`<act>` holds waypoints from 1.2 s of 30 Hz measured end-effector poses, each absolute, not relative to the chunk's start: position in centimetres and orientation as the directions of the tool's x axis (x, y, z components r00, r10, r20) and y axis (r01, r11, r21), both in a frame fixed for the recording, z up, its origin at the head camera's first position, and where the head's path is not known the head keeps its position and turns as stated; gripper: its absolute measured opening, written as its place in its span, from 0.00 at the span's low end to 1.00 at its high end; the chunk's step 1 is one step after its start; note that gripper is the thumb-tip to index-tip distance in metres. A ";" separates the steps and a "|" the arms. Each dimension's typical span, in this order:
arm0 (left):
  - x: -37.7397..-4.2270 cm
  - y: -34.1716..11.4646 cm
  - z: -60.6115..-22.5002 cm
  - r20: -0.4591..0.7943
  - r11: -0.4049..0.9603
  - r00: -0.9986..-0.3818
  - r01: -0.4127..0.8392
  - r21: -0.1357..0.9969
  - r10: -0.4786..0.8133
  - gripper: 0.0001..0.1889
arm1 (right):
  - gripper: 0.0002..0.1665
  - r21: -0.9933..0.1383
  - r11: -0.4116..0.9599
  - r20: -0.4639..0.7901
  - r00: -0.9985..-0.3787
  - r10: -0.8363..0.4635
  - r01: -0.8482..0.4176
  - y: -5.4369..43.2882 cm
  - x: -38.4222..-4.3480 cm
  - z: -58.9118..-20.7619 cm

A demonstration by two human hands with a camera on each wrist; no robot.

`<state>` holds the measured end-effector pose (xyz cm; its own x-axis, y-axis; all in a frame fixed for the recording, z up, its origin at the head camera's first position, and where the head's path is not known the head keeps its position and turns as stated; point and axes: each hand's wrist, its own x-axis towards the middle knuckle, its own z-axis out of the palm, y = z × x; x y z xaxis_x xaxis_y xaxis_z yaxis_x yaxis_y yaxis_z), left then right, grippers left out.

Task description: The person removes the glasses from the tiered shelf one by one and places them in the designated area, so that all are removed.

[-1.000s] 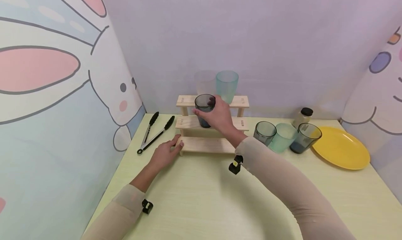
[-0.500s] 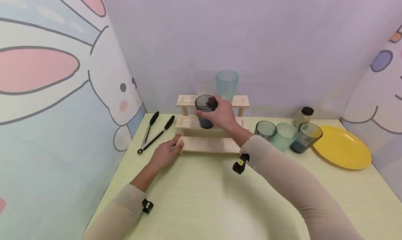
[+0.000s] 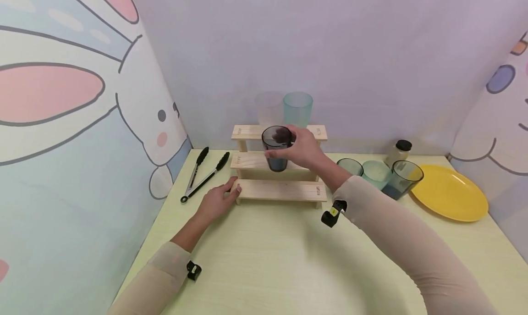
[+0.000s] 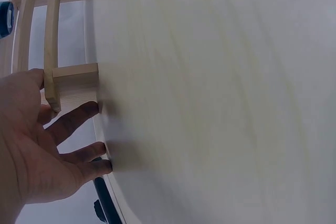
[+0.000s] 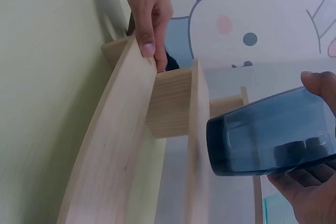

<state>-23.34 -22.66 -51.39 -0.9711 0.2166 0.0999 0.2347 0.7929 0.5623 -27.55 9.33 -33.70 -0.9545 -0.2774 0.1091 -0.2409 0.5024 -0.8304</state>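
My right hand (image 3: 308, 149) grips a dark grey see-through cup (image 3: 277, 163) by its upper side, thumb in front. The cup is over the middle shelf of a three-step wooden rack (image 3: 280, 190). In the right wrist view the cup (image 5: 247, 135) is tilted, its base toward the rack; whether it touches is unclear. My left hand (image 3: 217, 201) pinches the left end of the lowest shelf, its thumb on top; the left wrist view shows its other fingers (image 4: 84, 153) spread down to the table. A colourless cup (image 3: 267, 105) and a teal cup (image 3: 298, 107) stand on the top shelf.
Black-tipped tongs (image 3: 198, 186) lie spread at the left. To the right stand a dark cup (image 3: 350, 166), a teal cup (image 3: 376, 173), another dark cup (image 3: 404, 177), a black-lidded jar (image 3: 400, 151) and a yellow plate (image 3: 449, 196). Walls bound the back and sides.
My right hand has carried the dark cup slightly rightward and toward me from the middle shelf's left half. The left hand stays on the rack's end.
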 end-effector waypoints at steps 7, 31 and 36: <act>-24.1 -22.9 -52.6 0.107 0.803 -0.973 0.229 0.550 0.205 0.41 | 0.46 -0.798 0.526 0.139 -0.939 -0.313 -0.293 11.3 -26.7 -33.2; -24.0 -23.0 -52.8 0.095 0.814 -0.977 0.211 0.540 0.190 0.43 | 0.45 -0.758 0.605 0.102 -0.961 -0.259 -0.243 18.0 -22.3 -33.5; -22.8 -22.2 -50.5 0.056 0.800 -0.980 0.187 0.570 0.189 0.39 | 0.41 -0.751 0.608 0.122 -0.959 -0.255 -0.257 19.4 -21.5 -34.0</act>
<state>-22.80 -22.22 -50.49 -0.9803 0.1895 0.0561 0.1873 0.8002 0.5697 -21.46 19.41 -34.02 -0.9592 -0.2551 0.1220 -0.2572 0.6080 -0.7512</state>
